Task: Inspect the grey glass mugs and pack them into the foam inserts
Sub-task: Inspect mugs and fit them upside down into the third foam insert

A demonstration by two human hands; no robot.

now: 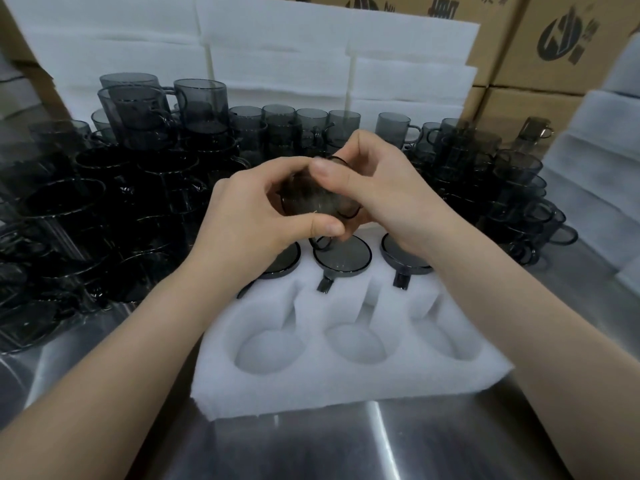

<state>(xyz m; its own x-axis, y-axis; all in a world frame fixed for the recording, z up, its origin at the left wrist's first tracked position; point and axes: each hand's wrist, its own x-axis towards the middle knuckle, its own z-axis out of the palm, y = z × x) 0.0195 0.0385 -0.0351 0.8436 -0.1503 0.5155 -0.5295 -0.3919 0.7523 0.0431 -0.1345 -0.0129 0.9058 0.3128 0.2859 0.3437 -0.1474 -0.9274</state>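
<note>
Where the steel bench [381,445] fills the lower field, we see a white foam insert [346,382] lying on it at 6 o'clock. Stacked white foam sheets [277,46] stand at 12 o'clock, with printed cardboard boxes [554,39] behind them at 1 to 2 o'clock. Loose grey glass mugs [138,168] crowd the bench from 9 to 11 o'clock, some stacked, and a further group [512,188] stands at 3 o'clock.

The insert has two rows of three pockets. The far row holds three packed mugs [343,259], bases up and handles toward us; the near row shows bare pockets [356,344].

At centre we note the left hand [256,216] and the right hand [388,188] together gripping the held mug [311,199] just above the far row. The left fingers [277,168] curl round its wall with the thumb beneath. The right fingers are clamped on its opposite side, thumb across the top. The held mug lies tilted on its side, its handle hanging at 6 o'clock, near the middle packed mug.
</note>
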